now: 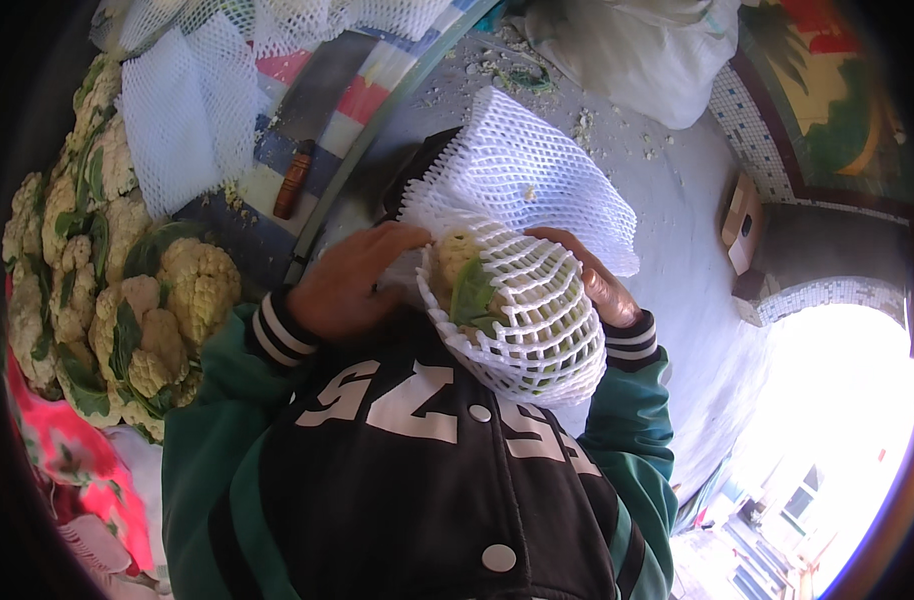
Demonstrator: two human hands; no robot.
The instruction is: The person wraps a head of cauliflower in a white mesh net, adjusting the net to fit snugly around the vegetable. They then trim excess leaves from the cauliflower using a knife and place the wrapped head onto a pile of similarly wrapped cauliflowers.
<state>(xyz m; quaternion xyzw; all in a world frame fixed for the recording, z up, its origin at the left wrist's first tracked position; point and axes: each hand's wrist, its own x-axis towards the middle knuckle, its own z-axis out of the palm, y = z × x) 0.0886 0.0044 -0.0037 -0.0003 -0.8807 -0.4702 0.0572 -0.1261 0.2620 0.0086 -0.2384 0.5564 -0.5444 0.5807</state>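
A cauliflower with a green leaf sits partly inside a white foam net sleeve, held against the front of my jacket. Its bare curd and leaf show at the sleeve's open left end. My right hand grips the far right side of the sleeve, with some fingers hidden behind it. At the open end, my left hand is slightly blurred, its thumb and fingers apart and fingertips close to the sleeve's rim. Another foam net sleeve lies flat just beyond the wrapped cauliflower, with a small crumb on it.
Cauliflowers are heaped at the left. More foam net sleeves lie on the patterned tabletop, beside a knife's wooden handle. A white sack stands beyond, on floor littered with scraps. A cardboard box is at right.
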